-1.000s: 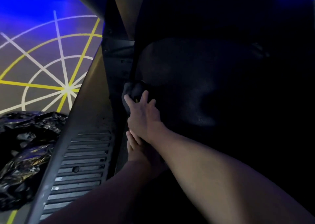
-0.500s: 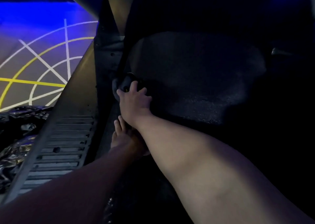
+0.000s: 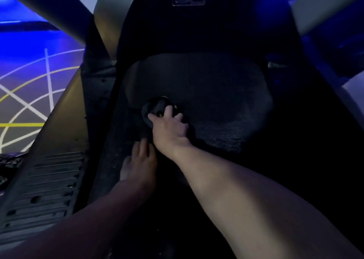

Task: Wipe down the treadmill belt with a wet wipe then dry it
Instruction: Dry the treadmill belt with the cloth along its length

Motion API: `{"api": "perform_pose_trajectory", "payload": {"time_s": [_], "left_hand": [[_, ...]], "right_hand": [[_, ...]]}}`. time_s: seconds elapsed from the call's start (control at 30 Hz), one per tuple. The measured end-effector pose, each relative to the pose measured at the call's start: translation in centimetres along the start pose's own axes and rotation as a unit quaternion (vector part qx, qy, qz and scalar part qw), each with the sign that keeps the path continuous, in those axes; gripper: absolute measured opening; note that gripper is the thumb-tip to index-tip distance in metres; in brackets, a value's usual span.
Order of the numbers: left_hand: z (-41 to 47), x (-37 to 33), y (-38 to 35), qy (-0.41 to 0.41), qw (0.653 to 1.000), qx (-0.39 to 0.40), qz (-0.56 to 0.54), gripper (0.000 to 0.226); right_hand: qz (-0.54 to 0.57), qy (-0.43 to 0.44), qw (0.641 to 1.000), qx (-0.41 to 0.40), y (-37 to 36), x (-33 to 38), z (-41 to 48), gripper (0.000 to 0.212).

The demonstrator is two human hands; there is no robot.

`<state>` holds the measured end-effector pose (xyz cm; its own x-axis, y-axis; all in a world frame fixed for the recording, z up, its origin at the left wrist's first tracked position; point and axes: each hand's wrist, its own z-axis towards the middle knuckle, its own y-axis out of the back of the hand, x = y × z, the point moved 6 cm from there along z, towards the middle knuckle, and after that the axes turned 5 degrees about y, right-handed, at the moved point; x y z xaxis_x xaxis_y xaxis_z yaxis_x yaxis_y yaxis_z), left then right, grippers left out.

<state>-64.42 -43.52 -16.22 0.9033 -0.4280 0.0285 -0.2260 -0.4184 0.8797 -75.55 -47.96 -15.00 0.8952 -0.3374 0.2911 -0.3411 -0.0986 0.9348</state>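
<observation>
On the treadmill belt (image 3: 216, 101), right hand (image 3: 169, 126), fingers clasping the dark bunched cloth (image 3: 155, 107), has slid from left edge toward centre; left hand (image 3: 139, 164) flat, fingers relaxed, bracing behind: wiping stroke likely advancing inward.

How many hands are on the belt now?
2. The right hand grips the cloth mid-belt; the left hand rests flat on the belt, nearer the camera.
</observation>
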Motion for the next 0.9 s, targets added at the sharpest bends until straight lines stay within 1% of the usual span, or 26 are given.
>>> {"api": "perform_pose_trajectory", "payload": {"time_s": [0.03,0.07,0.1,0.17,0.23,0.3,0.4,0.47,0.6,0.67,0.77,0.9], "left_hand": [[-0.2,-1.0,-0.1,-0.028,0.999,-0.019,0.017,0.090],[-0.4,-2.0,-0.1,-0.034,0.999,-0.012,0.021,0.085],[-0.3,-3.0,-0.4,-0.020,1.000,0.019,0.007,0.086],[-0.2,-4.9,-0.7,0.012,0.994,0.101,-0.042,0.097],[-0.1,-6.4,-0.5,0.039,0.989,0.122,-0.079,0.107],[-0.1,-6.9,-0.8,0.053,0.989,0.116,-0.079,0.114],[-0.5,-7.5,-1.0,0.034,0.994,0.088,-0.045,0.115],[-0.5,-7.6,-0.5,0.019,0.997,0.072,-0.029,0.116],[-0.4,-7.8,-0.2,0.023,0.998,0.058,-0.032,0.116],[-0.2,-7.7,-0.3,0.023,0.998,0.055,-0.032,0.116],[-0.2,-7.3,-0.6,0.019,0.997,0.050,-0.048,0.115],[-0.5,-5.5,-0.9,-0.034,0.997,0.050,-0.050,0.117]], "right_hand": [[0.004,-0.007,1.000,-0.005,0.3,-1.3,-0.4,0.044],[0.005,-0.018,1.000,-0.011,0.7,-2.7,-0.8,0.044],[0.005,-0.027,1.000,-0.015,0.9,-3.9,-1.2,0.044],[0.006,-0.044,0.999,-0.014,1.5,-6.2,-2.0,0.045],[0.004,-0.057,0.998,-0.015,2.1,-8.5,-2.8,0.048],[0.004,-0.072,0.997,-0.011,2.5,-10.9,-3.6,0.053],[0.009,-0.103,0.995,-0.010,3.4,-15.4,-5.1,0.062],[0.003,-0.130,0.991,-0.022,4.4,-18.9,-6.4,0.062],[0.005,-0.192,0.981,-0.026,5.9,-25.4,-9.4,0.067],[0.000,-0.210,0.977,-0.028,6.1,-26.6,-10.2,0.070],[-0.024,-0.213,0.976,-0.038,5.8,-26.3,-10.2,0.073],[-0.023,-0.209,0.976,-0.050,5.8,-26.0,-9.6,0.067]]}}
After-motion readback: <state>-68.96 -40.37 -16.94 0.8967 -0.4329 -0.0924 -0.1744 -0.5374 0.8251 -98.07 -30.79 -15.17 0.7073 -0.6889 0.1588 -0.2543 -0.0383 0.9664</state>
